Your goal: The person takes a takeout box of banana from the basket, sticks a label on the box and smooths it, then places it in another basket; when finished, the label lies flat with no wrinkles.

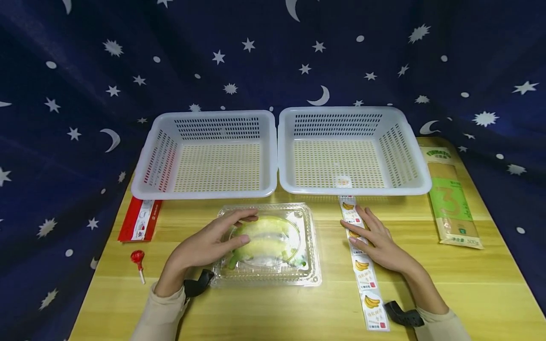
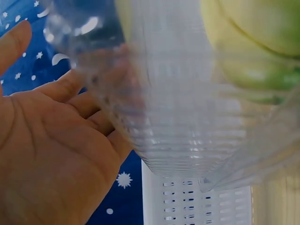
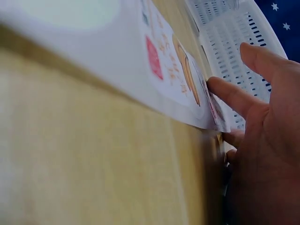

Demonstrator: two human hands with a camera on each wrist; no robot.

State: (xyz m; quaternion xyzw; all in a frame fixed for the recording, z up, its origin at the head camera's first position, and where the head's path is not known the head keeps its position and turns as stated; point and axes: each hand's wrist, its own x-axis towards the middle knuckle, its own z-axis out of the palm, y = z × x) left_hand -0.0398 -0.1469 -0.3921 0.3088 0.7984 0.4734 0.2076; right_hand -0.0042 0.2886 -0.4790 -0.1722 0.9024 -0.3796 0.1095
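On the surface, the strip of stickers was crossed near its far end by the right hand, the nearer of the two. Its long axis was aligned roughly from half past eleven to half past five, most of its length being found toward half past five from the fingers, its far end met by the basket at twelve o'clock. Those fingers were spread and relaxed, with nothing gripped. Near nine o'clock from them, the clear box of fruit was covered at its nine-o'clock end by the left hand, its fingers loosely extended, unclenched.
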